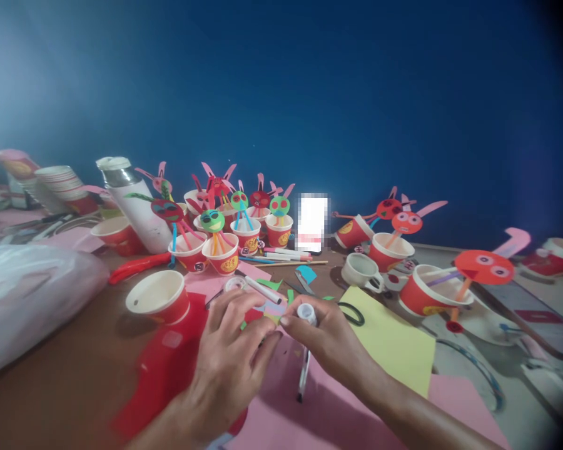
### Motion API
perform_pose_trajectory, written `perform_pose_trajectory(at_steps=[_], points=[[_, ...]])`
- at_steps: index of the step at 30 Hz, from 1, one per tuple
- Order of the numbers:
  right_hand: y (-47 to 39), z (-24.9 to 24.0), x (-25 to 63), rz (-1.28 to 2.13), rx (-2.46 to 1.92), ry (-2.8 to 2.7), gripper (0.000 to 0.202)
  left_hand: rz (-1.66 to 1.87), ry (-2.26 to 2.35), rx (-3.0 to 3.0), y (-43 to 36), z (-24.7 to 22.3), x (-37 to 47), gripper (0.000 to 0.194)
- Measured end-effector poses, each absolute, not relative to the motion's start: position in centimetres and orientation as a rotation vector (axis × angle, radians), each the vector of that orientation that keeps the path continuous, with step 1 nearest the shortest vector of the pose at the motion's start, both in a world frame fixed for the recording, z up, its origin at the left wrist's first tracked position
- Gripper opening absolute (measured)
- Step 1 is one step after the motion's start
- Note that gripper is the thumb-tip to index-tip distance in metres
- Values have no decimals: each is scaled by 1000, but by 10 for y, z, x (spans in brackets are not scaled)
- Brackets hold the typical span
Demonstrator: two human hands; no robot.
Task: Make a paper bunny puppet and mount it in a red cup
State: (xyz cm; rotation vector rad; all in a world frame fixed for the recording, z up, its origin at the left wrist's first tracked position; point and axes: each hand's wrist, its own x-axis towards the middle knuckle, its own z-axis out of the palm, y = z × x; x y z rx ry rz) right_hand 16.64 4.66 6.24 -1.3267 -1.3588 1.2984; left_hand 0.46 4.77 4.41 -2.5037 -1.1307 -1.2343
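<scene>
Two hands (229, 350) nearly meet in the low middle of the frame, by a little white tube (306, 314).
From where I stand, the left hand's fingers are bent and its thumb is tucked in; the right hand's thumb and finger press close together; I cannot tell what either pinches; the tube is right of the middle, against the right hand, over a pen (303, 375) and pink paper (281, 412); it looks light, hard and smooth, so it may slip, and its side is the best place to hold; yellow paper (398, 344) is to the right, thin and easy to bend, best held by an edge; red paper (169, 362) is to the left.
</scene>
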Motion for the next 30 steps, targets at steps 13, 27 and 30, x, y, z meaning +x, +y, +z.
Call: perform_pose_trajectory(at_steps=[13,27,30], points=[[47,64,169,1306,-1290,-1333,23,-1678,-1414,-2622,49,47,2,16],[45,61,168,1357,-1167,-1394,19,-3621,-2567,-1519,33,48,18,10],[44,62,164,1337,-1182,-1398,15,-3645,-2563,-1524,32,50,22,11]])
